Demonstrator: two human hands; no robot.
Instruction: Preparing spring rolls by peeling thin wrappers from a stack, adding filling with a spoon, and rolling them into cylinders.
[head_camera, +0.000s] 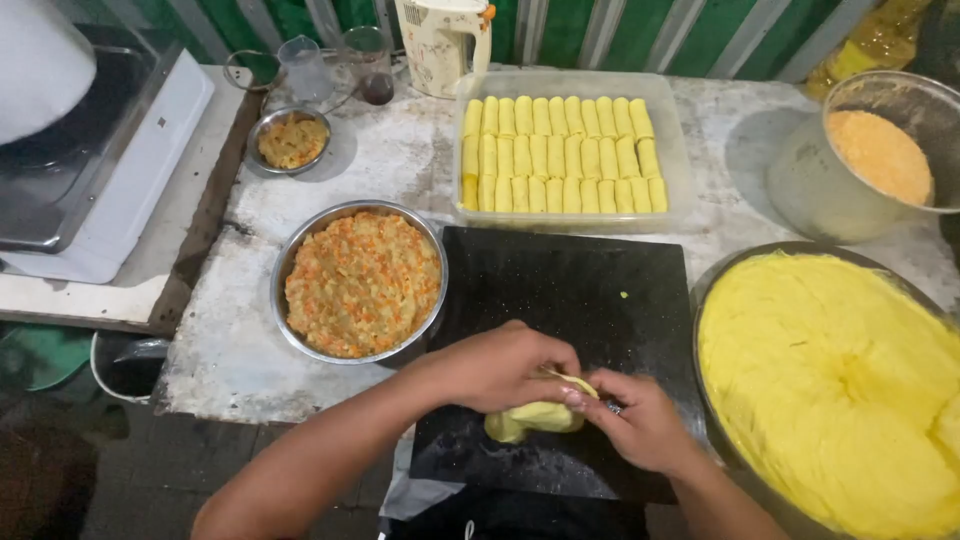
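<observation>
Both hands (575, 395) around yellow wrapper (535, 418)

One view only, riding on my head, looking steeply down and forward over the worktop (250, 340). I'm close in at the near edge: my left hand (500, 365) and right hand (640, 420) sit low in the middle of the shot, forearms running out of the bottom. The black board (600, 290) fills the centre. The far edge runs along the top of the shot, the left edge shows, and the right edge runs out of sight.
</observation>
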